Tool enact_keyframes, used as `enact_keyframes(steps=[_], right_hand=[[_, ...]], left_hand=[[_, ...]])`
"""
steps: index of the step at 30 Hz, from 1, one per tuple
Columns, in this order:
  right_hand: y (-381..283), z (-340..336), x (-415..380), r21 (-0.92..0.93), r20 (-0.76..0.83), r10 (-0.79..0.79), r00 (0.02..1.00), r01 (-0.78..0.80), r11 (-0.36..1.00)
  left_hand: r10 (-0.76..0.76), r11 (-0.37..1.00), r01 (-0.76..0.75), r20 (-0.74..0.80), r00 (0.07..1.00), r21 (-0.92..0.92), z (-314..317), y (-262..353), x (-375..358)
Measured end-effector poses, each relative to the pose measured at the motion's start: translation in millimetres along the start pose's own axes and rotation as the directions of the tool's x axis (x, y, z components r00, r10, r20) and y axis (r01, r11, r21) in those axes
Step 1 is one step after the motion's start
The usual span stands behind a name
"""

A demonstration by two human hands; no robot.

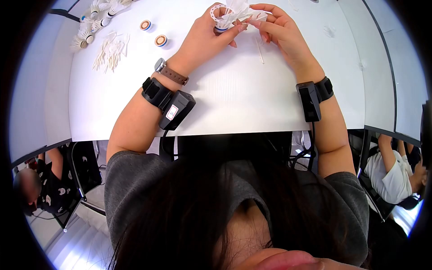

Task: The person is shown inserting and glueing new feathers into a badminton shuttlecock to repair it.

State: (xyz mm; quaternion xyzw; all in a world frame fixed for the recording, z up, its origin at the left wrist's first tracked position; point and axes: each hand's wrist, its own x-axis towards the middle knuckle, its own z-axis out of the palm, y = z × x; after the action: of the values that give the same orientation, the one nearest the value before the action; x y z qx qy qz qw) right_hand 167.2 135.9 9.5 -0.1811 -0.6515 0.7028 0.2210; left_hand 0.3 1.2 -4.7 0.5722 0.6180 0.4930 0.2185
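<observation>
At the far side of the table, my left hand (209,38) is closed around a partly feathered shuttlecock (238,10). A white ring with holes along its rim shows by my left fingers, with a blue band just under it. My right hand (284,33) is closed too, its thumb and fingers pinching a white feather (256,15) at the shuttlecock's side. Both hands nearly meet there, and fingers hide part of the shuttlecock. Below them a thin feather shaft (259,50) lies on the table.
Left of my hands stand two cork shuttlecock bases (160,41) with blue bands. A pile of loose feathers (111,51) and several whole shuttlecocks (92,23) lie farther left. White table (216,103) has side panels. One person sits at each side, beyond the panels.
</observation>
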Motion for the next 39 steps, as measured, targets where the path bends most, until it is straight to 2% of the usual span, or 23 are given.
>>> enact_keyframes(steps=[5,9,15,24,30,33,39], right_hand=[[3.1,-1.6,1.1,0.004,-0.001,-0.017,1.0,0.017,1.0],[3.3,-1.3,1.9,-0.027,-0.024,-0.007,1.0,0.007,1.0],[0.9,-1.4,1.3,0.028,-0.023,-0.025,0.999,0.026,0.999],[-4.5,2.7,1.4,0.129,-0.172,0.039,0.984,-0.017,0.991],[-0.1,-2.2,1.0,0.157,-0.082,0.021,0.996,-0.007,0.988],[-1.1,0.9,-0.3,0.036,-0.052,0.007,0.999,-0.005,0.999],[-0.3,3.0,-0.3,0.008,-0.022,-0.018,1.0,0.019,1.0]], left_hand=[[-0.031,0.999,0.031,0.032,0.999,0.012,-1.1,-2.2,0.1],[0.006,0.999,-0.005,0.021,1.0,-0.038,0.5,-3.5,-0.2],[0.007,0.999,-0.006,0.034,0.999,-0.034,-0.3,-6.1,-0.7],[-0.01,0.999,0.011,0.03,0.999,-0.033,-0.1,-4.5,-1.3],[0.018,0.999,-0.018,-0.003,1.0,-0.038,-0.6,-3.1,0.6],[0.022,0.999,-0.022,-0.011,1.0,-0.045,-0.2,-3.1,1.3],[0.0,0.998,-0.001,-0.012,1.0,-0.055,-1.1,-4.0,1.4]])
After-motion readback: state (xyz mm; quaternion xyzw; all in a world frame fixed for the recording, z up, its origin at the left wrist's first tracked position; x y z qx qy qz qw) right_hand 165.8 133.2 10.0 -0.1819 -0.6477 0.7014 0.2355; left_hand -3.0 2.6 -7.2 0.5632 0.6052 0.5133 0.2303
